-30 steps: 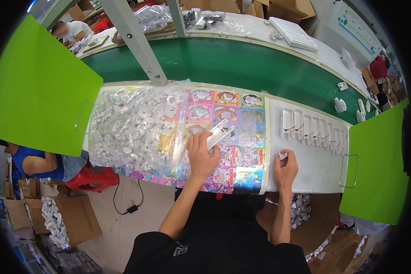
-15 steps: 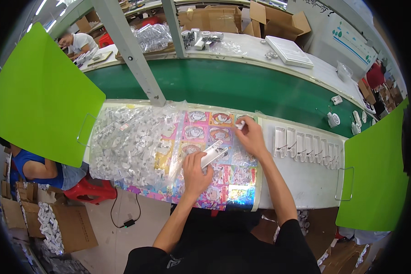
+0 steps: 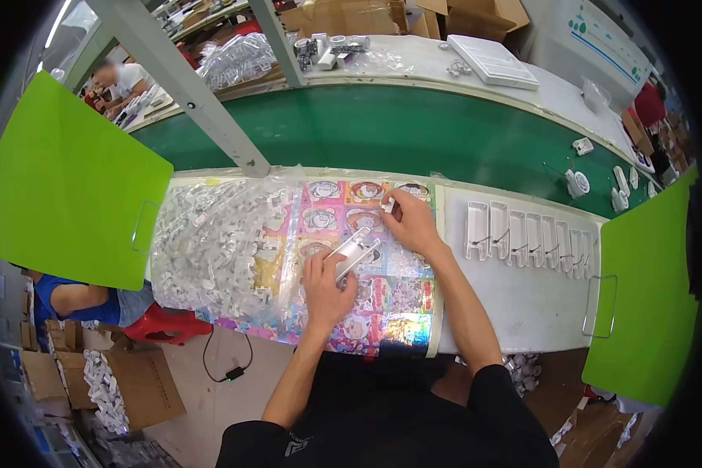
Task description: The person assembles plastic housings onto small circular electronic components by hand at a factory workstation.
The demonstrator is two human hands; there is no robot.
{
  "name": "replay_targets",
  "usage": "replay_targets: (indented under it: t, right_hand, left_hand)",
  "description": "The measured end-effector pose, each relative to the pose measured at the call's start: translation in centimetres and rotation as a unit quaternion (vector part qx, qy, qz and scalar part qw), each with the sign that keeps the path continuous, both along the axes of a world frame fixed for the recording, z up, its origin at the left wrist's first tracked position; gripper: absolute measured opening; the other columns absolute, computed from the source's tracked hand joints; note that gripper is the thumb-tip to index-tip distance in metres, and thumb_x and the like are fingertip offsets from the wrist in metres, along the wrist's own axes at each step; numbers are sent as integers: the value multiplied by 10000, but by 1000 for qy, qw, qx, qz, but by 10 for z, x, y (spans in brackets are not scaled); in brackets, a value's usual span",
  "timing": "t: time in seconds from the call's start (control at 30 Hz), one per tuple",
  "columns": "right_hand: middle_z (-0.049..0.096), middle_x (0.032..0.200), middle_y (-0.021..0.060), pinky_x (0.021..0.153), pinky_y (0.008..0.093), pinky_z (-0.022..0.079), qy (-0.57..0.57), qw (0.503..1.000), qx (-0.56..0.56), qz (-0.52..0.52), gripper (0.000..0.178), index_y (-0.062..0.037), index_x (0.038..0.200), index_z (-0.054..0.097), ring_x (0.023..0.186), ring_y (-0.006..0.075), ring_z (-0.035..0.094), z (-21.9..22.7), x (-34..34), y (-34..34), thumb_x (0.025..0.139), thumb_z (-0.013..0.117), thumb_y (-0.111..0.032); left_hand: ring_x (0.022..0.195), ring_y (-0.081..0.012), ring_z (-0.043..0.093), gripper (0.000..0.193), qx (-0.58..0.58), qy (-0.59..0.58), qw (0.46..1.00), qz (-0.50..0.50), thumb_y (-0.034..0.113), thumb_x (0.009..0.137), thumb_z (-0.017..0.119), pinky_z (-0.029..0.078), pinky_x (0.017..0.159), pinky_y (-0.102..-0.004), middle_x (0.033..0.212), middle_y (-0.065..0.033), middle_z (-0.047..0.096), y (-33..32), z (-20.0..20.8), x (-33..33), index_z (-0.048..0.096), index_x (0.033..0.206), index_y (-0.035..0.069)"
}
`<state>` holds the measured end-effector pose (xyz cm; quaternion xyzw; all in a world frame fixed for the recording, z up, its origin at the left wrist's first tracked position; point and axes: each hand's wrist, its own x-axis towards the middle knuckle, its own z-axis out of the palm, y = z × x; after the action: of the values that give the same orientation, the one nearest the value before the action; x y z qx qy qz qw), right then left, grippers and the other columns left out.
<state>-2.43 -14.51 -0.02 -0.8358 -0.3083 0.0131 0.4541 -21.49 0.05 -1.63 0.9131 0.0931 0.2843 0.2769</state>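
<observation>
On the cartoon mat (image 3: pixel 366 308), my left hand (image 3: pixel 325 282) clamps a white housing (image 3: pixel 353 256) steady while my right hand (image 3: pixel 410 221) pinches a small white part (image 3: pixel 388 205), fingertips closed, ready beside it.

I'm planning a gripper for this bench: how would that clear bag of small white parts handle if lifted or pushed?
The clear bag of white parts would probably sag and shift, since its film lies crumpled over a loose heap. It looks fairly heavy, being a broad pile of many pieces. Its glossy film may slip, and pieces could spill toward the left hand.
</observation>
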Motion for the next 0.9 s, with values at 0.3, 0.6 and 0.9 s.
replay_targets:
  t: [0.3,0.6,0.9]
  right_hand:
    - [665,941,133,675,394,527,-6,1000,4,13,249,-49,1075,639,727,267,672,-2,-4,-3,869,739,-147]
    - [614,919,123,618,357,472,-33,997,68,-2,312,-16,1145,635,635,211,567,-8,-5,-2,860,742,-82]
    - [637,917,99,605,328,471,-21,996,82,6,256,-20,1114,645,623,179,557,-11,-1,-3,874,725,-62]
  left_hand:
    - [1153,-396,538,310,8,4,1000,2,108,789,724,436,978,-497,1212,-189,581,-1,-3,-4,646,1083,50]
    - [1157,-393,542,296,4,0,1000,0,92,792,725,444,974,-493,1211,-188,582,-2,-1,-5,650,1074,43]
    - [1153,-392,541,290,-2,2,1000,-4,97,794,727,442,976,-495,1215,-188,580,-2,0,-4,655,1069,42]
